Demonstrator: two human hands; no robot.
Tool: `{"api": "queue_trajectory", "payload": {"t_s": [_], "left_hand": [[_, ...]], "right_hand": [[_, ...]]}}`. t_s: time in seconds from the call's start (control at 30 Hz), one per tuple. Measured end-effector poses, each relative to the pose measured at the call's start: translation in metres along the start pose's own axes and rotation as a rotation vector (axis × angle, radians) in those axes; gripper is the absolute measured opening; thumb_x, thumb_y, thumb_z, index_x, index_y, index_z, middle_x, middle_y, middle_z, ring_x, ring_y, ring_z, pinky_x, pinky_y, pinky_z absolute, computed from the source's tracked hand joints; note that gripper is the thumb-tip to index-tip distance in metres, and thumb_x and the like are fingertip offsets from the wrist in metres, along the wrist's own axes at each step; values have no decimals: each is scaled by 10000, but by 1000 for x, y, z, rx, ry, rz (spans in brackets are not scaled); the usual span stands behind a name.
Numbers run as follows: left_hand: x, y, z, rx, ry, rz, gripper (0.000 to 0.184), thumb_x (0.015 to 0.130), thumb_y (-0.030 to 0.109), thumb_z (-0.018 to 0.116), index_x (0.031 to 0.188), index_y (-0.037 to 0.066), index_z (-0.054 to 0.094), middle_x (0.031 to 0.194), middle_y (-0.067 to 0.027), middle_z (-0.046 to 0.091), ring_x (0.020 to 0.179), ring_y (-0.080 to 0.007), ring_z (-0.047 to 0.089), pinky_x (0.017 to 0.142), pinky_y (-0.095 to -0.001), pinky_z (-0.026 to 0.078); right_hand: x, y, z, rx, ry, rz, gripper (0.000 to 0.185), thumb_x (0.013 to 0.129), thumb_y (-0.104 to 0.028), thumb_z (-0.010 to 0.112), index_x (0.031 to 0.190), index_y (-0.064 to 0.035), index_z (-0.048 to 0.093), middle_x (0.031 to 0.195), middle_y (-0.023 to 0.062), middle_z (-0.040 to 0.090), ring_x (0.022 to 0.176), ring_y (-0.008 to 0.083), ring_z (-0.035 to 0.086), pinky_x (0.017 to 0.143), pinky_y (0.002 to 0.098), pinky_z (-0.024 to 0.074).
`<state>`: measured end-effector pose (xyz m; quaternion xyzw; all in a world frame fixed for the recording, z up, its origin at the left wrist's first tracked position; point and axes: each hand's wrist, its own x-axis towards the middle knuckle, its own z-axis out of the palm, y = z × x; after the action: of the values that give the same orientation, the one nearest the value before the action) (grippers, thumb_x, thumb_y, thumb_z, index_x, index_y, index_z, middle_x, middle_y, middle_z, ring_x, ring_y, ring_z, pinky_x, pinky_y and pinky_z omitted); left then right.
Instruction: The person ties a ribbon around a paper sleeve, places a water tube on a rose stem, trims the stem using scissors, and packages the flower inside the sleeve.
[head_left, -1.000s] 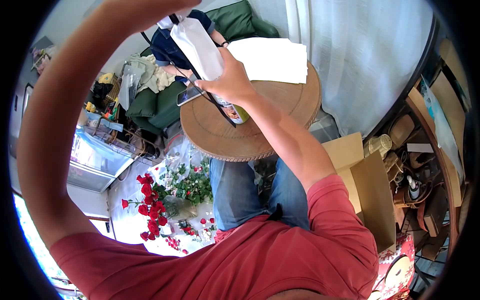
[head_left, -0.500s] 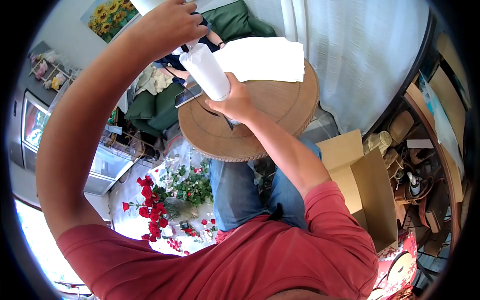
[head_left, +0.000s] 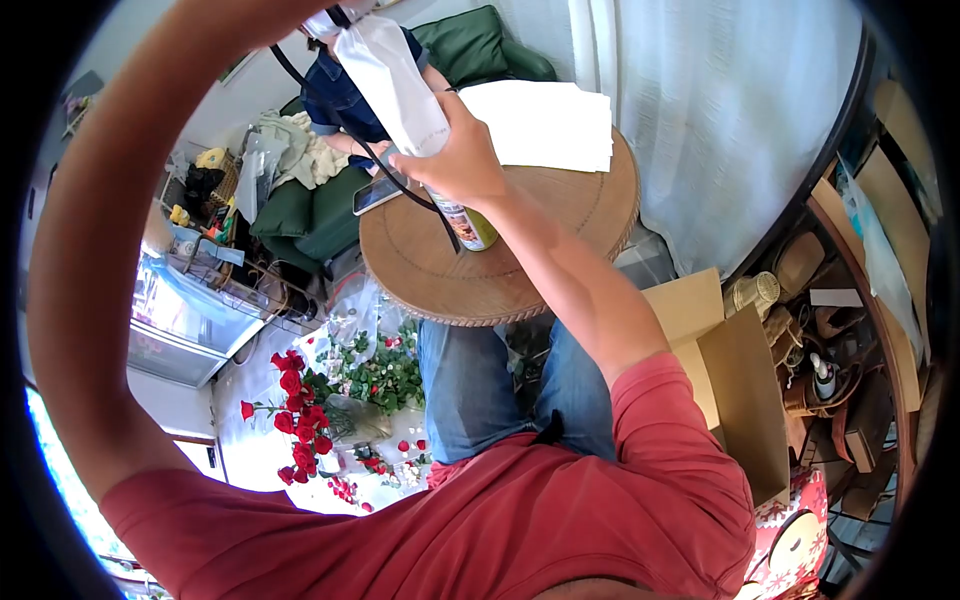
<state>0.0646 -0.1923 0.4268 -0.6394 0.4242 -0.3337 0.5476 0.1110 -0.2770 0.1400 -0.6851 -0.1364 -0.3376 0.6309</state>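
Far left: left arm [head_left: 80, 270] raised in a wide bend, forearm rising toward the top of the bundle. Left hand out of sight up there; can't tell whether its fingers are apart or together. Roses [head_left: 303, 420] on the floor, clear of the knees. Beyond, another person [head_left: 350, 92] on the green sofa [head_left: 330, 208]. Phone [head_left: 378, 195] at the table's left edge, probably parked aside for working room.

Ribbon [head_left: 410, 195], black, hangs in a slack curve past the bundle — long tail, I'd guess left loose while the neck is handled. Bundle [head_left: 395, 88] itself: on the table [head_left: 430, 280], tall white wrap, creased, pinched under a black band near the top, colourful label showing at its foot. Right hand [head_left: 465, 155] clamped about its middle, thumb nearest me, seemingly to steady it.

Right of that, paper [head_left: 545, 120] stacked within reach — then an open box [head_left: 745, 400] by the right elbow.
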Motion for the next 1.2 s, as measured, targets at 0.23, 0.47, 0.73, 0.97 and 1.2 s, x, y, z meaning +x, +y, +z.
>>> {"api": "queue_trajectory", "payload": {"t_s": [0.23, 0.47, 0.73, 0.97, 1.2], "left_hand": [[-28, -57, -11, 228, 19, -101, 369, 752, 77, 856, 1073, 164, 697, 1030, 4, 717, 1085, -190, 644, 1073, -391, 428], [-91, -68, -7, 216, 64, -349, 367, 769, 29, 768, 1100, 128, 644, 1037, -45, 688, 1077, -247, 646, 1026, -416, 455], [-169, -53, 100, -937, 219, -896, 653, 742, 107, 792, 1371, 122, 615, 1037, -180, 738, 883, -259, 727, 829, -404, 563], [-156, 119, 180, -1939, 586, -1120, 602, 732, 119, 821, 1292, -8, 642, 1132, -113, 725, 995, -234, 690, 917, -392, 542], [-87, 248, 211, -2615, 750, -1010, 630, 865, 101, 732, 1439, -41, 515, 1381, -188, 625, 1249, -294, 630, 1092, -437, 521]], "right_hand": [[7, 4, 2, 2, -41, 8, 977, 732, -176, 926, 1530, 28, 402, 1213, 176, 684, 1089, 234, 699, 900, 353, 598], [-25, 39, -1, 50, -83, 28, 862, 690, -292, 959, 1372, 2, 522, 1181, 194, 718, 1072, 261, 718, 971, 386, 548], [-48, 55, -6, 57, -96, 41, 632, 738, -172, 917, 1254, -3, 592, 1113, 137, 725, 980, 180, 695, 870, 384, 564], [-68, -33, -115, 12, 194, 50, 552, 734, -141, 928, 1186, -22, 635, 1063, 64, 723, 943, 151, 682, 879, 360, 568], [-182, -83, -297, -401, 602, 162, 560, 728, -218, 965, 1152, -22, 655, 1055, 56, 725, 947, 147, 685, 879, 347, 568]]}}
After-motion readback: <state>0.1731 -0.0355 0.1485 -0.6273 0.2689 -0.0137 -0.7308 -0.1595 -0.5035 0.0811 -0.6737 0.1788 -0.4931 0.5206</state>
